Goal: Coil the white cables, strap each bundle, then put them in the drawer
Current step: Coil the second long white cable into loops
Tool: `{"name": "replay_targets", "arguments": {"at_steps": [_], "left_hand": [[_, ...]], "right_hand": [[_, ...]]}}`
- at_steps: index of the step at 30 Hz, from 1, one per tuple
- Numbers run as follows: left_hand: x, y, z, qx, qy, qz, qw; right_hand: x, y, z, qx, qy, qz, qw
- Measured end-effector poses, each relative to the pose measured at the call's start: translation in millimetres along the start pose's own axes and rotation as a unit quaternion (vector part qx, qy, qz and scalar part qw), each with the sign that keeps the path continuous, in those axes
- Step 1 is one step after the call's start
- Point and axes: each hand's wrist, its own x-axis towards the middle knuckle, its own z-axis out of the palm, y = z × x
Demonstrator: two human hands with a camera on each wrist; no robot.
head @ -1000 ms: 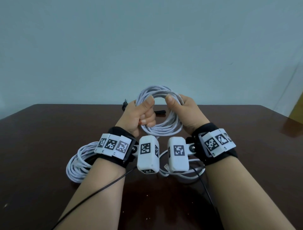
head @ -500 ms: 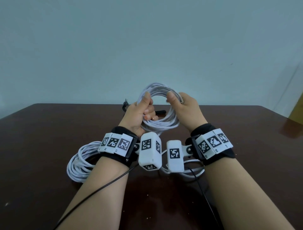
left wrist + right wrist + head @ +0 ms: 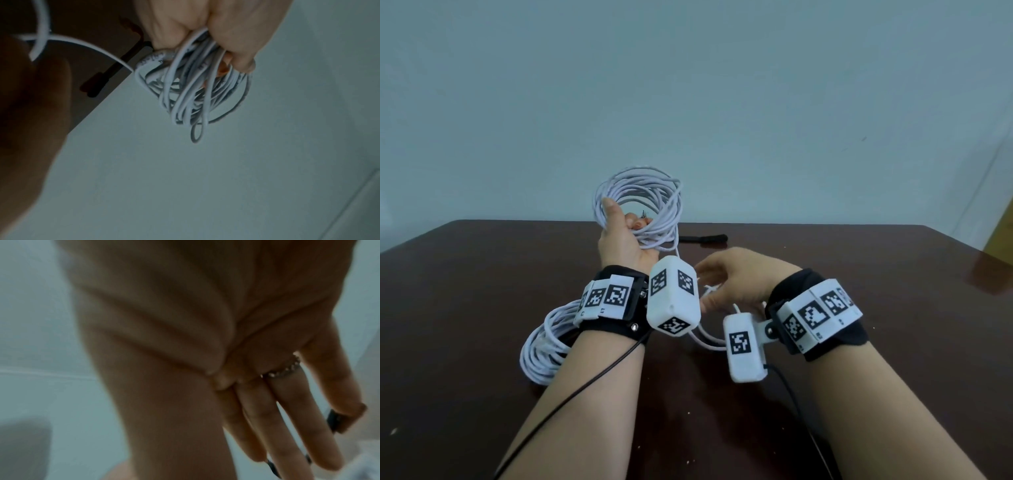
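Observation:
My left hand [image 3: 625, 228] grips a coil of white cable [image 3: 643, 202] and holds it upright above the far part of the dark table [image 3: 876, 342]. The left wrist view shows the same coil [image 3: 193, 91] bunched under my curled fingers [image 3: 236, 40], with a loose tail [image 3: 82, 43] running off to the left. My right hand [image 3: 719, 284] has its fingers [image 3: 287, 426] straight and empty, low over the table beside the left wrist camera. The loose white tail [image 3: 709, 339] lies on the table under it. A second white coil [image 3: 544, 346] rests on the table beneath my left forearm.
A black strap [image 3: 705, 238] lies on the table behind the hands, near the far edge. A pale wall [image 3: 722, 102] rises behind the table. A thin black wire [image 3: 585, 387] runs from each wrist camera along my forearms. No drawer is in view.
My right hand has let go of the held coil and dropped down toward the table, fingers spread. The left hand has shifted left and now holds the coil alone.

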Motion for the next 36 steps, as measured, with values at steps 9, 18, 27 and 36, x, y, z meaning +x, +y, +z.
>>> {"name": "replay_targets", "arguments": {"at_steps": [9,18,27,36], "left_hand": [[-14.8,-0.8,11.4,-0.029,-0.049,-0.037,0.998],[-33.2,-9.7,33.2,-0.048,-0.171,-0.157,0.972],[-13.2,31.8,14.2,-0.027,0.021,-0.043,0.998],[-11.7,34.7,0.2,0.133,0.076,-0.008,0.988]], "right_hand": [[19.2,5.9,18.9,0.028,0.189,-0.003,0.982],[16.7,22.8,7.7,0.295,0.198,-0.018,0.935],[10.1,27.9,4.7,0.324,0.149,0.022,0.934],[2.7,17.5,-6.7,0.034,0.436,0.063,0.897]]}}
